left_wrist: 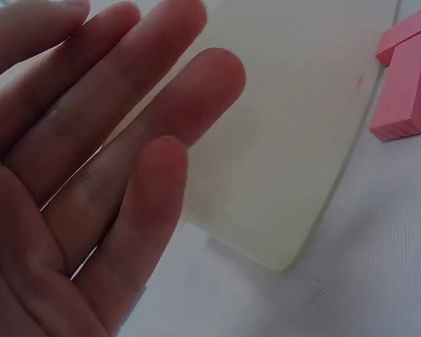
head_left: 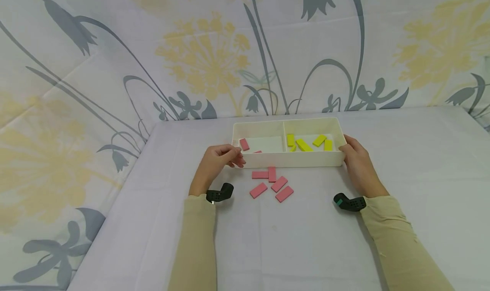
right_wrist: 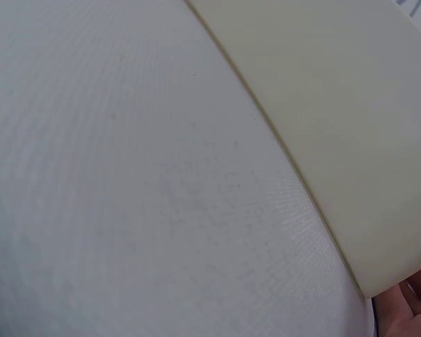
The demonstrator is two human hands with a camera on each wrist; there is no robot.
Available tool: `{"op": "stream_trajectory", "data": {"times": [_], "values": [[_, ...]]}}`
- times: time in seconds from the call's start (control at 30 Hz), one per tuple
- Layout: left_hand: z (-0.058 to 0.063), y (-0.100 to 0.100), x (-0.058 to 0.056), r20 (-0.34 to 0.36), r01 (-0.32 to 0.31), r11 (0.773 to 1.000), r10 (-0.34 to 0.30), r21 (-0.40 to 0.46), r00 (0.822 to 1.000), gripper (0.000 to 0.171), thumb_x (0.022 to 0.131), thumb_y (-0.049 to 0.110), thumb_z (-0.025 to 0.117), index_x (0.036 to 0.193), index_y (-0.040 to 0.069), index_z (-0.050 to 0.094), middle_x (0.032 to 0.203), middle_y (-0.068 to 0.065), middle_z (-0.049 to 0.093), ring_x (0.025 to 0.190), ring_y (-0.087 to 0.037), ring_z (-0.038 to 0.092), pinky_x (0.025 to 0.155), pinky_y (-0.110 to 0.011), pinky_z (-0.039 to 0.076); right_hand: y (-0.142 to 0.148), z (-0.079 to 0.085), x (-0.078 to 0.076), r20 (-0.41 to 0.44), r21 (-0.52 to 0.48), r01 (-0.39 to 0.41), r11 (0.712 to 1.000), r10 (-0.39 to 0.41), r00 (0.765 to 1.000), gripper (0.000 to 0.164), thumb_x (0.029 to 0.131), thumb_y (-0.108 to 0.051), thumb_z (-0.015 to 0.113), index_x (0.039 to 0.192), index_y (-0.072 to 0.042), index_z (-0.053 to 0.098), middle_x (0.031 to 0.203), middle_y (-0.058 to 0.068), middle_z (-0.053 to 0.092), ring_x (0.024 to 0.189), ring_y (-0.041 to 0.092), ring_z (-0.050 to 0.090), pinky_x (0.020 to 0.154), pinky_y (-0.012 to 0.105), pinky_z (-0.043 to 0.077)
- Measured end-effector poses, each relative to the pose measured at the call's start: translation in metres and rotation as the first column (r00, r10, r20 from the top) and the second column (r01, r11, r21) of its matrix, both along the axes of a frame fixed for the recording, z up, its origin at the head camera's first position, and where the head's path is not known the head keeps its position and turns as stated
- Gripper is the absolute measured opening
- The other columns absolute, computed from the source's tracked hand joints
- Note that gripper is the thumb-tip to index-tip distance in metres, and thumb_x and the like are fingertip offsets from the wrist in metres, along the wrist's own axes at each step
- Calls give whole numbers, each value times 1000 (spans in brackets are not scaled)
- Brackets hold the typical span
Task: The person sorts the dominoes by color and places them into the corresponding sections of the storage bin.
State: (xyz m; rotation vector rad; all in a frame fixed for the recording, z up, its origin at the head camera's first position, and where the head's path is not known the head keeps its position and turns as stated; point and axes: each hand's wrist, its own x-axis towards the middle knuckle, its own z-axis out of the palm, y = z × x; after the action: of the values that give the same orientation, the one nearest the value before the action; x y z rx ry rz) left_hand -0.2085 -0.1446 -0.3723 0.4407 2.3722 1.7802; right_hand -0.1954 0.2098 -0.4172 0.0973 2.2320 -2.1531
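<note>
A white two-compartment tray (head_left: 292, 159) stands on the table. One pink block (head_left: 244, 144) leans by its left end, and part of another shows behind the front wall; several yellow blocks (head_left: 304, 145) lie in the right compartment. My left hand (head_left: 218, 161) is at the tray's front left corner. Its fingers (left_wrist: 196, 91) extend loosely, with nothing visible between them; whether they touch the wall I cannot tell. With thumb and fingers my right hand (head_left: 360, 165) grips the tray's right end; only a little of that hand shows in the right wrist view.
Several pink blocks (head_left: 284, 194) are scattered on the white cloth (head_left: 283, 248) just in front of the tray, two of them touching. Behind the table hangs a flower-patterned curtain (head_left: 229, 48), which also runs along the left side.
</note>
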Motion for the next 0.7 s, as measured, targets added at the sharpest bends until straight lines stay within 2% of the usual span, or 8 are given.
{"op": "stream_trajectory", "data": {"times": [0.13, 0.23, 0.43, 0.63, 0.7], "values": [[-9, -1, -6, 44, 99, 994, -97, -50, 994, 30, 87, 33, 57, 94, 6, 68, 84, -6, 68, 81, -20, 64, 75, -36, 49, 0, 0, 0, 2, 7, 1, 1000, -1, 1000, 53, 95, -23, 30, 143, -10, 14, 147, 6, 12, 131, 16, 17, 106, 35, 16], [-11, 0, -9, 93, 164, 980, -153, -113, 984, 32, 86, 35, 57, 98, 7, 68, 86, -5, 67, 83, -20, 63, 75, -34, 49, 0, 0, 0, 4, 15, 1, 1000, -1, 1000, 53, 95, -23, 30, 143, -10, 14, 147, 6, 12, 131, 16, 16, 106, 35, 16], [-4, 2, -7, 226, 259, 934, -205, -247, 952, 30, 86, 31, 58, 110, 12, 62, 89, -6, 66, 81, -23, 61, 75, -34, 49, 1, 0, 0, 4, 23, 0, 1000, 0, 1000, 53, 95, -25, 30, 143, -10, 13, 147, 5, 12, 131, 15, 16, 106, 36, 16], [-4, 10, -6, 274, 336, 877, -248, -343, 929, 31, 87, 22, 56, 116, 12, 57, 89, -7, 65, 77, -24, 61, 73, -33, 49, 1, 0, 0, 8, 27, 2, 1000, -2, 1000, 52, 95, -25, 29, 143, -10, 14, 147, 5, 12, 131, 15, 16, 106, 35, 16], [-5, 13, -5, 270, 349, 859, -259, -376, 927, 30, 87, 20, 56, 116, 10, 57, 89, -7, 65, 76, -24, 61, 74, -33, 48, 1, 0, 0, 10, 25, 5, 1000, -5, 1000, 52, 95, -24, 29, 143, -10, 14, 147, 5, 12, 131, 15, 17, 106, 35, 17]]}}
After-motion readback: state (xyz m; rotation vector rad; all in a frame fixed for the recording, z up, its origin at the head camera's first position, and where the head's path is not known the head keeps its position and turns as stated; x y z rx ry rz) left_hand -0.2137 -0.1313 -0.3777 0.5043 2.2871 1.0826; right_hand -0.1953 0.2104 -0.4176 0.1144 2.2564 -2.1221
